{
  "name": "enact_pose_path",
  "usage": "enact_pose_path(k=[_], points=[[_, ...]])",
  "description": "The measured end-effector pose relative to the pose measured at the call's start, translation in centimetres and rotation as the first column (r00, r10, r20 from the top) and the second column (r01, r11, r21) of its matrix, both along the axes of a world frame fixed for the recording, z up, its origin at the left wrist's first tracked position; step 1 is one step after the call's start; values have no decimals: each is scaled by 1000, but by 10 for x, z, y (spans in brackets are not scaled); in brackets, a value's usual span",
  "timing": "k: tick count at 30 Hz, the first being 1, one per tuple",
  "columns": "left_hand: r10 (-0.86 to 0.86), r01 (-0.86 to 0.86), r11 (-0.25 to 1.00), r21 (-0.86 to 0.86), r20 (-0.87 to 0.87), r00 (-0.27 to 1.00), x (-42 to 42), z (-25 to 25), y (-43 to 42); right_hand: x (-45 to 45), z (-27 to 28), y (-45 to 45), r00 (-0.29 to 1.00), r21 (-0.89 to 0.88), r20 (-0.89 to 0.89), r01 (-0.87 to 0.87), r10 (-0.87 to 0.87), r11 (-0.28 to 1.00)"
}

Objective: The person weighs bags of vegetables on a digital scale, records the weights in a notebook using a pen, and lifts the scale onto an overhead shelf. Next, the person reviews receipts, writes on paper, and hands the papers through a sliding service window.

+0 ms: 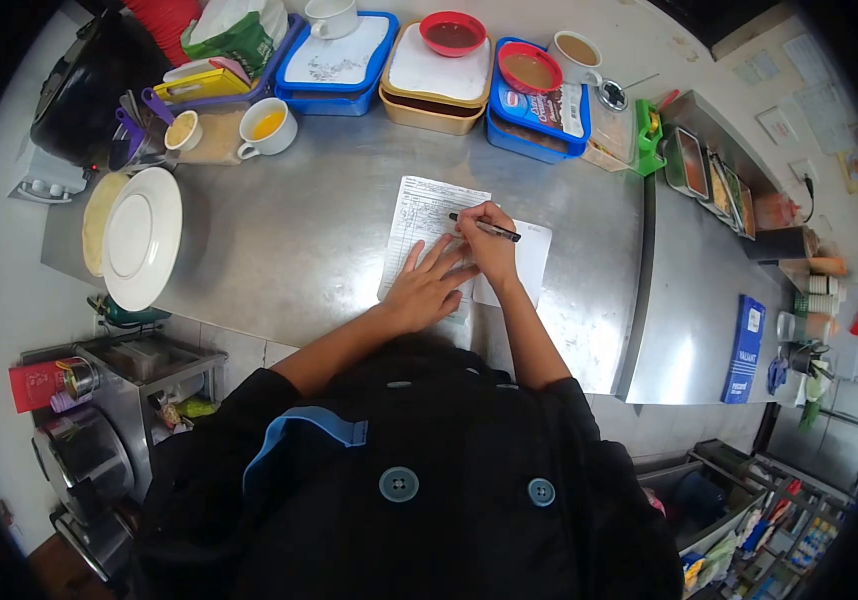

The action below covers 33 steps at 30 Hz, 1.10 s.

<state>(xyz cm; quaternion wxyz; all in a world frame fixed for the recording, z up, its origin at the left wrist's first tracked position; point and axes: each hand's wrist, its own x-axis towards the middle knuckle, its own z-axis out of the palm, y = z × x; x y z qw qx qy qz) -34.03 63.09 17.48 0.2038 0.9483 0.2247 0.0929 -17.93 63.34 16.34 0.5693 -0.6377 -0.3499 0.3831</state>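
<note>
A printed form with handwriting on it lies on the steel counter in front of me. My left hand rests flat on its lower part, fingers spread. In my right hand is a black pen, pinched between thumb and fingers. The pen's tip is over the written lines in the upper half of the form; I cannot tell whether it touches the paper. Beside the form, partly under my right wrist, is a blank white sheet.
Along the back of the steel counter stand blue-lidded tubs, red bowls and a cup with yellow contents. White plates are at the left edge. A blue record book lies at right, below metal trays.
</note>
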Motion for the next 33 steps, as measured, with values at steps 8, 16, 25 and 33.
enact_pose_path(k=[8, 16, 25, 33], points=[[1, -1, 1000, 17, 19, 1000, 1, -4, -1, 4, 21, -3, 824, 169, 558, 0, -96, 986], [0, -1, 1000, 26, 29, 1000, 1, 0, -1, 29, 25, -57, 905, 97, 388, 150, -176, 984], [-4, 4, 1000, -3, 55, 998, 1, 2, -2, 36, 17, -88, 959, 8, -21, 284, -284, 959], [-15, 13, 999, 29, 56, 998, 1, 1, -1, 41, 17, -110, 983, -110, 57, 179, -174, 978]])
